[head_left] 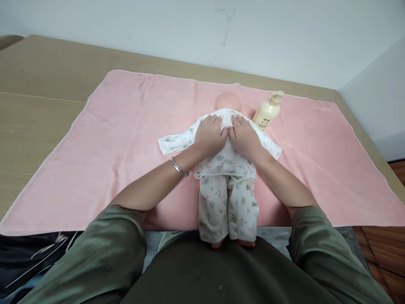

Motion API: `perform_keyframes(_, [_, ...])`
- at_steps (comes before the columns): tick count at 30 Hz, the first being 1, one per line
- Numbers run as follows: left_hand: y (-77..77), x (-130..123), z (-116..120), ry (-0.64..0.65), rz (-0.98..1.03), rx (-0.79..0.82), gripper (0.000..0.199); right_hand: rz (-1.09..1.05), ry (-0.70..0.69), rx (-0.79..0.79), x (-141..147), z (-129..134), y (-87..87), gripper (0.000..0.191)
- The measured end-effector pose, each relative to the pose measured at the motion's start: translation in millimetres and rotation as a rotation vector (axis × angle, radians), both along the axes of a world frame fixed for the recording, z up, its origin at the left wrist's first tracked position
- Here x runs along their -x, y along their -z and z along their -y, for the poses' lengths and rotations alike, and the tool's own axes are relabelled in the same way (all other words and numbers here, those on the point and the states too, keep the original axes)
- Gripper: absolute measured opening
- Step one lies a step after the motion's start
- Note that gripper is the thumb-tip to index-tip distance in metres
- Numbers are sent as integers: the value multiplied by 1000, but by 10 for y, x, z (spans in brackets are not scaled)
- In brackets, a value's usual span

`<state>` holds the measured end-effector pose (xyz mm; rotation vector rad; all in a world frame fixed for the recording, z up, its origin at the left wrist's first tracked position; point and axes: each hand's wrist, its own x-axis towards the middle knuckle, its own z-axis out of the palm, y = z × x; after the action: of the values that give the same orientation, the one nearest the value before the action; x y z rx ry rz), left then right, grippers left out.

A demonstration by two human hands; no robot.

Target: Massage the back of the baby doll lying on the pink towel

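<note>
A baby doll [228, 162] in a white printed top and trousers lies on a pink cloth [152, 126], its bald head away from me and its feet at the near edge. Its face does not show. My left hand [210, 134] rests flat on the left side of the doll's upper body, and my right hand [244, 136] rests on the right side. The thumbs nearly meet in the middle. Neither hand grasps anything. To the right of the doll's head, a cream pump bottle [268, 112] lies tilted on the cloth.
Under the cloth is a wooden table [41, 76] that reaches a white wall [177, 33] with cracks at the back. Dark items [28, 261] are below the table's near left edge. Brown wooden flooring [379, 249] shows at the lower right.
</note>
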<state>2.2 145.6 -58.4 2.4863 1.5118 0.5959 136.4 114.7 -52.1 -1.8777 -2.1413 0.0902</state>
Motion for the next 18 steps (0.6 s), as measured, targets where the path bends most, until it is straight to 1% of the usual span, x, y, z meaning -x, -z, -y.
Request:
perform_keyframes(3, [-16,33,-101,34,29,81,36,19,-13,-41,74,127,5,52])
perform_keyframes(5, [17,32,-112,24,43,77,39,14,-44,-68,79,158,-6,49])
perform_keyframes(8, [114,-4,-41,-6,73,2,42,-25,-57,-25,9,89,-44,46])
perform_keyframes(11, [178,-51,60,-15,91,-59,40,-60,-28,51,-84,-42,-87,47])
perform_keyframes(14, [150,-66,92,-13,85,-55,38,-55,3,98,-112,-98,-113,50])
perform_keyframes(18, [73,-38,-2,2,94,10,34,-9,2,82,-30,9,-117,53])
